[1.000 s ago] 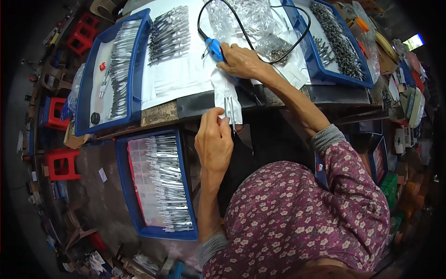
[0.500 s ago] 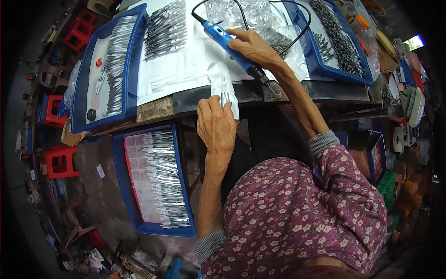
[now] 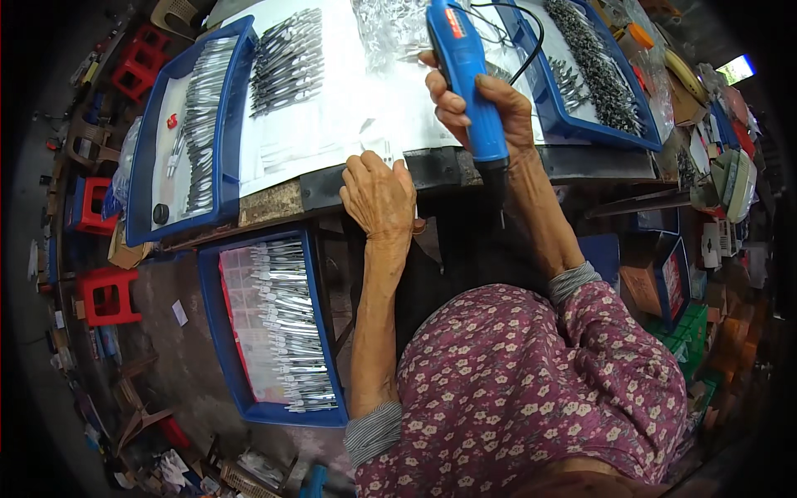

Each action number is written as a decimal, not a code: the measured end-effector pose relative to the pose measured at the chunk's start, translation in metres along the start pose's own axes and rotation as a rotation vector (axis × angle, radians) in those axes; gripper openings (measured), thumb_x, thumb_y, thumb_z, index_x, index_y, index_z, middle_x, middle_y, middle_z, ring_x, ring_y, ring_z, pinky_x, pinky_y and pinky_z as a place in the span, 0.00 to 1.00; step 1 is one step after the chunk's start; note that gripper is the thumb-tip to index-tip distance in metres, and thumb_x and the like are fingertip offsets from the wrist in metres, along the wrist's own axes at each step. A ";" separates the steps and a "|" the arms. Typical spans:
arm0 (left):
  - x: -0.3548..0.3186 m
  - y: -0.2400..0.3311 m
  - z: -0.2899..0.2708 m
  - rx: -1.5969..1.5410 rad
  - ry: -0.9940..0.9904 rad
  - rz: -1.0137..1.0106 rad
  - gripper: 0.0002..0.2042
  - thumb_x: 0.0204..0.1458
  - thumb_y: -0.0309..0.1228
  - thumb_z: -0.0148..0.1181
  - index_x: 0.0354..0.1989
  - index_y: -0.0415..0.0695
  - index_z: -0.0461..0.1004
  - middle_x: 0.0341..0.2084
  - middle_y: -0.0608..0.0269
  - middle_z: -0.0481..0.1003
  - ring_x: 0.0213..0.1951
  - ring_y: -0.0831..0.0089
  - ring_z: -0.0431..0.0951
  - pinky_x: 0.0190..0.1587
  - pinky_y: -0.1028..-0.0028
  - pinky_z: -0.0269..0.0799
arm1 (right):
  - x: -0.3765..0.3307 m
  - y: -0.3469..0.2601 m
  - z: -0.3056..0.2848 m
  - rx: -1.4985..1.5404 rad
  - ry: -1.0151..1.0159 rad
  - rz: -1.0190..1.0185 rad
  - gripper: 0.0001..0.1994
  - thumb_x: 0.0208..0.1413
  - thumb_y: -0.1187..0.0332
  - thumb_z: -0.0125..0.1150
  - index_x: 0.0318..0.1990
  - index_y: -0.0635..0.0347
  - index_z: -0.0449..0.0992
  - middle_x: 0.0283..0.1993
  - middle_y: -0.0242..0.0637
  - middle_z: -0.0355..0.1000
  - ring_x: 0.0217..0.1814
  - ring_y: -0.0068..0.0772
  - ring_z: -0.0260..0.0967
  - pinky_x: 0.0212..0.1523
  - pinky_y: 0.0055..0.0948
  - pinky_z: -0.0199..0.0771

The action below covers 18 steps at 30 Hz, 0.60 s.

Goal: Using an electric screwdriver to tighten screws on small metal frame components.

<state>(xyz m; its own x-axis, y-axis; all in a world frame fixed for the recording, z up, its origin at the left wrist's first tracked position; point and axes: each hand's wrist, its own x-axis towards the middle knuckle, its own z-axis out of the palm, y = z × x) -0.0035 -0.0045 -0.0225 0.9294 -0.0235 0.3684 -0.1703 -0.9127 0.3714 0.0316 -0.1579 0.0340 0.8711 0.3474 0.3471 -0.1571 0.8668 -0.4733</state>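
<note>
A worker's right hand closed firmly around a blue power tool above the front edge of a workbench, thumb on one side and curled fingers on the other, its dark nose pointing down just beyond the edge. The left hand, seen from the back, was closed at the bench's edge, bent fingers and thumb drawn together on a slim metal piece. The piece's pale end showed past the fingertips; the rest was hidden under the hand. A red label with light markings stood out on the tool's upper body, its lettering too small to make out. A black cord looped beside the tool. Rows of metal parts lay on a white sheet to the left, between two blue trays; a third blue tray, lined with silvery parts, sat below bench level.
</note>
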 end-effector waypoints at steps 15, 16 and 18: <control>-0.023 -0.016 -0.067 -1.230 -0.103 -0.454 0.08 0.52 0.25 0.49 0.34 0.37 0.56 0.16 0.60 0.69 0.16 0.79 0.69 0.17 0.83 0.62 | -0.004 0.004 0.035 -0.428 -0.022 0.038 0.29 0.49 0.67 0.52 0.59 0.56 0.49 0.26 0.42 0.65 0.15 0.18 0.60 0.15 0.17 0.61; -0.026 -0.017 -0.067 -1.231 -0.104 -0.458 0.08 0.52 0.25 0.49 0.34 0.37 0.56 0.16 0.60 0.69 0.16 0.79 0.69 0.17 0.83 0.62 | -0.002 0.007 0.042 -0.574 0.032 -0.024 0.29 0.49 0.67 0.52 0.59 0.56 0.49 0.25 0.41 0.65 0.15 0.18 0.60 0.15 0.18 0.61; -0.032 -0.020 -0.065 -1.387 -0.195 -0.497 0.09 0.52 0.25 0.51 0.34 0.38 0.57 0.15 0.60 0.68 0.13 0.82 0.66 0.14 0.84 0.59 | 0.001 0.014 0.045 -0.651 0.081 -0.138 0.29 0.43 0.75 0.58 0.55 0.60 0.56 0.24 0.35 0.68 0.18 0.21 0.65 0.21 0.23 0.67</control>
<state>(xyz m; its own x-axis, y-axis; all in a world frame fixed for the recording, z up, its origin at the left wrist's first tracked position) -0.0512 0.0411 0.0140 0.9936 0.0112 -0.1120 0.1052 0.2610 0.9596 0.0092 -0.1298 0.0641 0.8991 0.1995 0.3896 0.2487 0.4997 -0.8297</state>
